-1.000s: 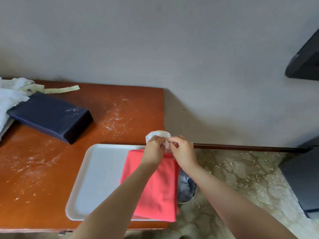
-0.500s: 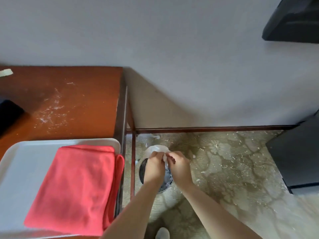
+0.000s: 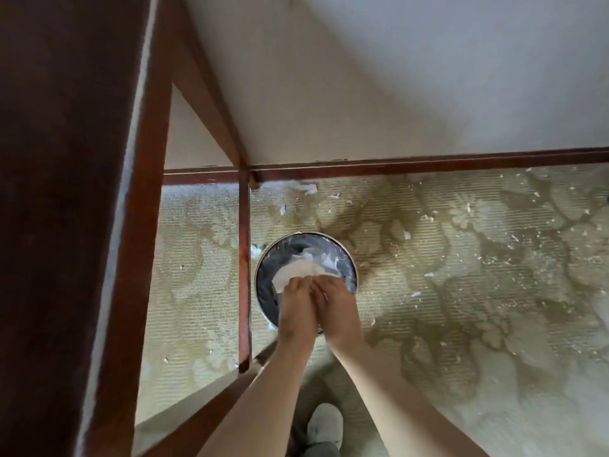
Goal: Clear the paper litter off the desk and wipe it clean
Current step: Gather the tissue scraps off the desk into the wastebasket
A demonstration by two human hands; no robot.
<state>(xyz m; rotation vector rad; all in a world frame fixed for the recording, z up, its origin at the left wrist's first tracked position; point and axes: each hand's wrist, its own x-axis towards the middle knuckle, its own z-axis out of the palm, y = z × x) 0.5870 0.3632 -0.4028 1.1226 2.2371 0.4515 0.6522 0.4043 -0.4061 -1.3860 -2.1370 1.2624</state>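
Two hands met over a round bin [image 3: 342, 255] on the floor, side by side and touching. Bin: circular, thin metal-coloured rim, dark glossy liner inside, crinkled. White crumpled paper lay in its upper part. It stood just beside the slim wooden desk leg [image 3: 244, 258].

Desk [image 3: 66, 192]: dark red-brown wood, smooth, seen edge-on along the left of the view; a cross rail ran along the wall base.

Floor covering [image 3: 461, 275]: ribbed, pale green-beige with a darker leaf pattern, sprinkled with small white paper crumbs. A few larger white scraps [image 3: 304, 188] lay near the skirting.

Paper piece [image 3: 296, 270]: flat, off-white, rounded edge, thin, slightly curved. It sat over the bin's mouth, directly above the liner.

Grip: left hand [image 3: 296, 308] and right hand [image 3: 334, 305] both had fingers curled in and pressed together at the tips, pinching the near edge of the paper piece between them. Thumbs hidden from above. Forearms bare, reaching down from the lower edge of the view.

One pale slipper toe [image 3: 324, 423] showed on the floor below the arms.
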